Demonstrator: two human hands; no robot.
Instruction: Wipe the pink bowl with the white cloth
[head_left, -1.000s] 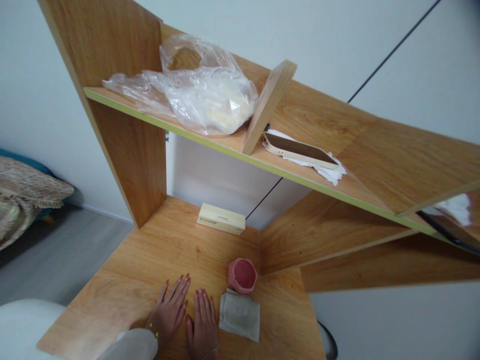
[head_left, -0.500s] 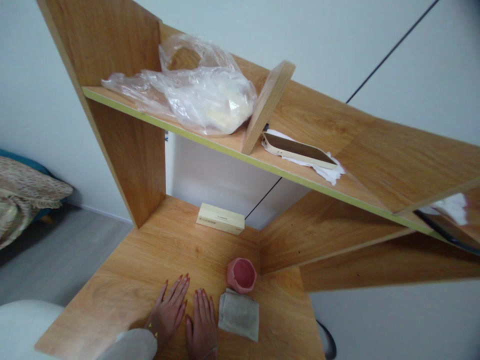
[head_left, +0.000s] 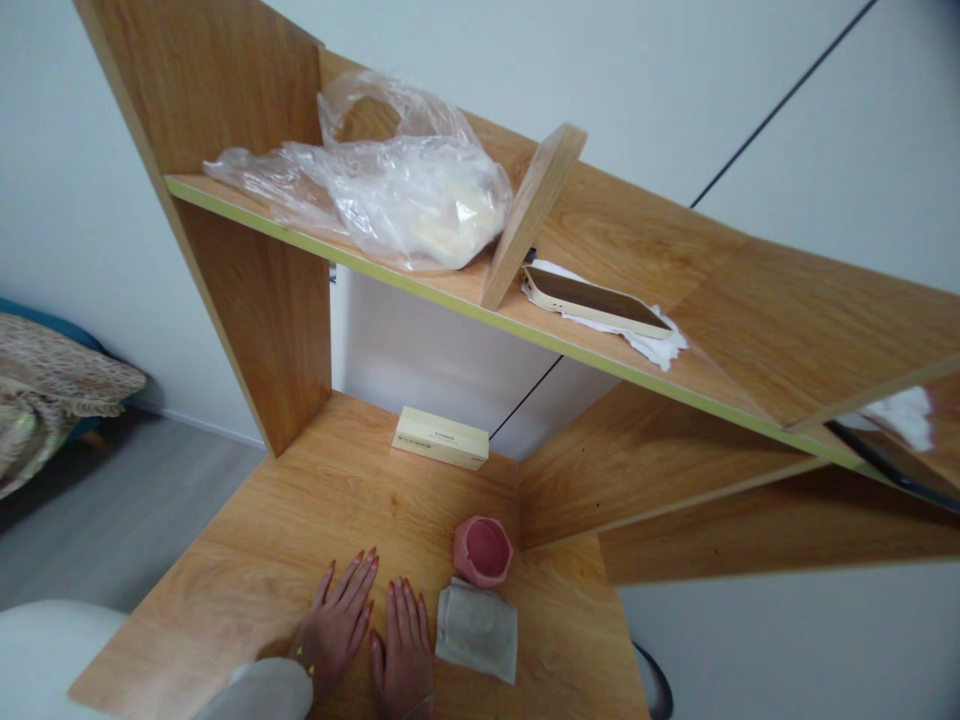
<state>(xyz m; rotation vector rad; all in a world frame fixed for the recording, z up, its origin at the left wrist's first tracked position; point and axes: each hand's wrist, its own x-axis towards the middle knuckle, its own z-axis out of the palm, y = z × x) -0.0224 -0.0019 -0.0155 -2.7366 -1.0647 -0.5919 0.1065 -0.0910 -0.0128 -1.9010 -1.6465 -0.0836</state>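
My left hand (head_left: 336, 622) lies flat on the wooden desk (head_left: 247, 540), fingers stretched out, with nothing in it. Beside it, my right hand (head_left: 403, 650) also rests palm down and open on the wood. A folded grey cloth (head_left: 477, 632) lies just right of my right hand, apart from its fingers. Behind the cloth stands a pink faceted pot (head_left: 484, 551), whose inside looks bare. Farther back, a cream-coloured long box (head_left: 440, 438) sits near the rear edge of the desk.
Above the desk runs a wooden shelf (head_left: 720, 400) with an upright divider (head_left: 536, 215). On it are a clear plastic bag (head_left: 420, 200) with something pale inside and a phone (head_left: 600, 300) on white tissue. A patterned blanket (head_left: 56, 375) lies at the far left.
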